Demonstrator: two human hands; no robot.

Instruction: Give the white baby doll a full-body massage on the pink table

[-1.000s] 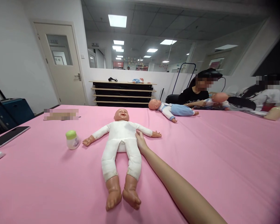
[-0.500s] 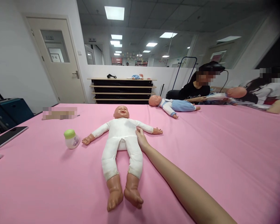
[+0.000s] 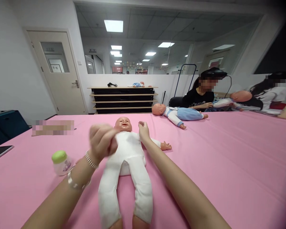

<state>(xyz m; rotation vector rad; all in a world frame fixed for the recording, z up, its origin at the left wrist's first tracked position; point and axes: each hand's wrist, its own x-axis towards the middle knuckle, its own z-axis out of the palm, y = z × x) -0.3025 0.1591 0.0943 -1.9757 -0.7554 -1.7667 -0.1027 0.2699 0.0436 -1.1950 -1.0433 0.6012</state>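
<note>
A baby doll (image 3: pixel 127 156) in a white bodysuit lies face up on the pink table (image 3: pixel 228 165), head away from me. My left hand (image 3: pixel 102 141), with a bracelet at the wrist, is blurred and hovers over the doll's right shoulder and chest, fingers curled. My right hand (image 3: pixel 143 131) rests at the doll's left shoulder beside its head, fingers together. A small white jar with a green lid (image 3: pixel 60 163) stands left of the doll.
A second doll in blue (image 3: pixel 176 114) lies further back. Two other people sit at the far right handling another doll (image 3: pixel 231 101). A phone (image 3: pixel 0 152) lies at the left edge. Shelves (image 3: pixel 122 99) and a door (image 3: pixel 57 73) stand behind.
My left hand has come into view and reached over the doll's chest. My right hand slid from the doll's side up to its shoulder. The view has moved closer.
</note>
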